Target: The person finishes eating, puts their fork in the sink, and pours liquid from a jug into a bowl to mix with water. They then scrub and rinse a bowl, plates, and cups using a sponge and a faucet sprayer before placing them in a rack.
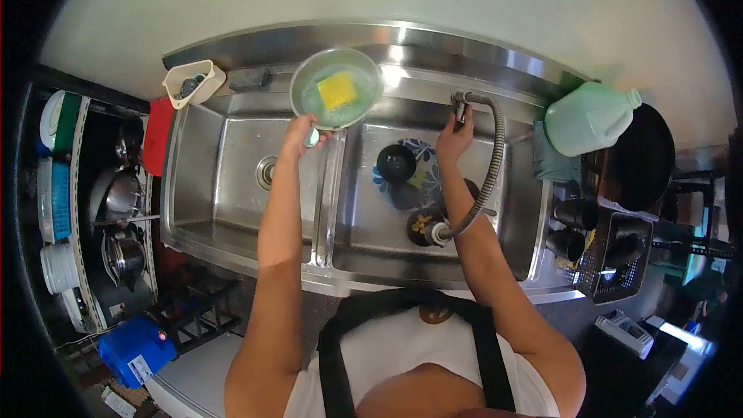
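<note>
My left hand (302,135) is closed around a small, shiny, pale oval piece (311,138), like the bowl of a spoon. It is just below the rim of a round metal bowl (299,95) on the sink's back ledge. A yellow sponge (337,90) lies in greenish, sudsy water in that bowl. My right hand (455,141) grips the faucet handle (461,113) behind the right basin. From the faucet, a flexible metal hose (498,151) curves down into the basin. There, a black bowl (396,162) rests on a blue floral plate (428,156).
The left basin (240,155) has a drain (267,173). A dark dish with yellowish bits (420,226) sits beside the hose end. A green jug (590,118), a dark pan (641,156) and a black basket (619,255) stand right; a cream container (207,93) is at back left.
</note>
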A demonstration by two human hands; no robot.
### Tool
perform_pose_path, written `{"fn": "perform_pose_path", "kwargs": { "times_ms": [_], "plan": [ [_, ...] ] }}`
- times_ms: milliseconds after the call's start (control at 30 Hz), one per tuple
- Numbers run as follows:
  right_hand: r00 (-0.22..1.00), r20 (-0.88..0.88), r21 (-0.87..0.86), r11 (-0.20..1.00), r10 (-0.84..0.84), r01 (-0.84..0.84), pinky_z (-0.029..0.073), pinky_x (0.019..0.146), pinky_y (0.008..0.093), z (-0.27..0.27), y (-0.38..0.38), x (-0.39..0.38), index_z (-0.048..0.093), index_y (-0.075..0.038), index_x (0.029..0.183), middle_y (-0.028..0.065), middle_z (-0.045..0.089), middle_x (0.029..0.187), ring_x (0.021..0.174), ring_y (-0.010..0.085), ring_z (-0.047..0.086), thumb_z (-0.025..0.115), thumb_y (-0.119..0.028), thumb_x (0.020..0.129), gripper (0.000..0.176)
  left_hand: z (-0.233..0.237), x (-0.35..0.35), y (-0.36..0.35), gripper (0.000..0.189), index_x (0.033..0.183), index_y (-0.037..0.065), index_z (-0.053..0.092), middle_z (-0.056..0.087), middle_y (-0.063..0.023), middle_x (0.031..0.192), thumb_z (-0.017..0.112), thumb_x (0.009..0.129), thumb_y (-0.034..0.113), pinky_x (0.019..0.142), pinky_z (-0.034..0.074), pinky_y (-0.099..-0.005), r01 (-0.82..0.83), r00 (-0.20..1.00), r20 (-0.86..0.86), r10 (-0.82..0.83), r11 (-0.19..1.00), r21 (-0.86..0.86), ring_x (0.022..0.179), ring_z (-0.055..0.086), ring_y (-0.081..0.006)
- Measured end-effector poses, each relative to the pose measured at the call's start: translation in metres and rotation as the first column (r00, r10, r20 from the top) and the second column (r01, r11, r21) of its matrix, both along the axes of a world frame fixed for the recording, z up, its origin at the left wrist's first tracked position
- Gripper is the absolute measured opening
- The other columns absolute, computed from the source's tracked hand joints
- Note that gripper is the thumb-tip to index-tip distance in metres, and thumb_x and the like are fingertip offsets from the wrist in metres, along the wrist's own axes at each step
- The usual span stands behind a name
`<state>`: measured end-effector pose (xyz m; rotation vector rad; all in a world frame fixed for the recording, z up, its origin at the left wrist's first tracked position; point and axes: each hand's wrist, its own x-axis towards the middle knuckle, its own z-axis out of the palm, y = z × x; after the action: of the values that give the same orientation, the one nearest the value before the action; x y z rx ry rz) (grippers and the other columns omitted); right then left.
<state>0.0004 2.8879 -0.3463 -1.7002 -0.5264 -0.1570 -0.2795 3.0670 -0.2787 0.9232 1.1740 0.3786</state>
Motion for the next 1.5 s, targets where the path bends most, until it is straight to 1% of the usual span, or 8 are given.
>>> {"fn": "perform_pose_path", "kwargs": {
  "times_ms": [233, 433, 733, 967, 1033, 1267, 1433, 1500],
  "plan": [
    [0.978, -0.189, -0.186, 0.975, 0.083, -0.118, 0.046, 0.080, 0.0344, 0.015, -0.016, 0.001, 0.046, 0.001, 0.128, 0.0193, 0.056, 0.115, 0.095, 0.0291, 0.057, 0.061, -0.012, 0.084, 0.049, 0.025, 0.001, -0.021, 0.048, 0.102, 0.001, 0.052, 0.063, -0.0119, 0.066, 0.039, 0.090, 0.046, 0.034, 0.041, -0.0243, 0.004, 0.994, -0.108, 0.015, 0.985, 0.175, 0.045, 0.055, -0.0136],
    [0.989, 0.065, -0.145, 0.982, 0.133, -0.122, 0.047, 0.075, 0.0323, 0.002, -0.028, 0.012, 0.046, 0.005, 0.126, 0.0206, 0.063, 0.096, 0.078, 0.0243, 0.061, 0.066, -0.018, 0.082, 0.054, 0.042, -0.016, -0.044, 0.062, 0.125, 0.013, 0.035, 0.063, -0.0130, 0.072, 0.042, 0.085, 0.059, 0.037, 0.043, -0.0246, -0.013, 0.992, -0.124, 0.026, 0.994, 0.106, 0.048, 0.056, -0.0143],
    [0.976, 0.090, -0.284, 0.945, 0.196, -0.164, 0.046, 0.071, 0.0358, -0.006, -0.022, 0.026, 0.035, 0.008, 0.132, 0.0212, 0.062, 0.094, 0.076, 0.0249, 0.060, 0.064, -0.032, 0.083, 0.070, 0.042, -0.030, -0.081, 0.058, 0.130, 0.015, 0.032, 0.062, -0.0153, 0.086, 0.041, 0.086, 0.052, 0.042, 0.046, -0.0306, -0.215, 0.970, -0.073, 0.230, 0.961, 0.172, 0.055, 0.060, -0.0201],
    [0.971, 0.200, -0.285, 0.956, 0.129, -0.068, 0.046, 0.079, 0.0394, -0.020, -0.014, 0.028, 0.028, 0.009, 0.134, 0.0258, 0.061, 0.100, 0.088, 0.0345, 0.061, 0.058, -0.033, 0.086, 0.071, 0.042, -0.024, -0.167, 0.042, 0.116, 0.009, 0.047, 0.060, -0.0190, 0.096, 0.052, 0.077, 0.023, 0.064, 0.056, -0.0410, -0.021, 0.916, 0.381, 0.124, 0.965, -0.262, 0.084, 0.062, -0.0302],
    [0.978, -0.046, -0.319, 0.925, 0.204, -0.208, 0.045, 0.084, 0.0408, -0.009, -0.019, 0.024, 0.026, 0.009, 0.135, 0.0274, 0.060, 0.104, 0.093, 0.0390, 0.059, 0.056, -0.033, 0.088, 0.070, 0.032, -0.022, -0.187, 0.040, 0.109, 0.007, 0.052, 0.060, -0.0197, 0.100, 0.052, 0.070, 0.015, 0.070, 0.055, -0.0432, -0.003, 0.869, 0.457, 0.188, 0.927, -0.375, 0.090, 0.061, -0.0334],
    [0.997, -0.058, -0.650, 0.755, 0.057, -0.082, 0.037, 0.095, 0.0465, 0.029, -0.017, 0.000, 0.011, 0.004, 0.141, 0.0280, 0.047, 0.124, 0.104, 0.0416, 0.053, 0.053, -0.020, 0.087, 0.073, 0.042, -0.009, -0.230, 0.038, 0.110, 0.005, 0.054, 0.055, -0.0225, 0.118, 0.053, 0.072, 0.013, 0.086, 0.049, -0.0419, -0.029, 0.833, 0.502, 0.233, 0.924, -0.380, 0.104, 0.056, -0.0340],
    [0.996, 0.074, -0.538, 0.843, 0.056, -0.007, 0.034, 0.096, 0.0437, 0.023, -0.027, 0.006, 0.009, 0.002, 0.142, 0.0234, 0.050, 0.121, 0.115, 0.0365, 0.047, 0.055, -0.020, 0.086, 0.076, 0.052, 0.000, -0.244, 0.043, 0.116, 0.005, 0.050, 0.052, -0.0186, 0.124, 0.056, 0.074, 0.011, 0.092, 0.045, -0.0387, -0.024, 0.816, 0.554, 0.161, 0.969, -0.246, 0.108, 0.054, -0.0311],
    [0.989, -0.145, -0.414, 0.906, 0.022, -0.081, 0.034, 0.097, 0.0452, -0.029, -0.031, 0.032, 0.005, 0.008, 0.140, 0.0280, 0.041, 0.129, 0.116, 0.0425, 0.043, 0.054, -0.015, 0.085, 0.077, 0.078, 0.013, -0.255, 0.038, 0.116, 0.006, 0.048, 0.054, -0.0156, 0.121, 0.052, 0.078, 0.010, 0.096, 0.040, -0.0402, -0.011, 0.842, 0.532, 0.094, 0.988, -0.156, 0.114, 0.050, -0.0241]
  ]
}}
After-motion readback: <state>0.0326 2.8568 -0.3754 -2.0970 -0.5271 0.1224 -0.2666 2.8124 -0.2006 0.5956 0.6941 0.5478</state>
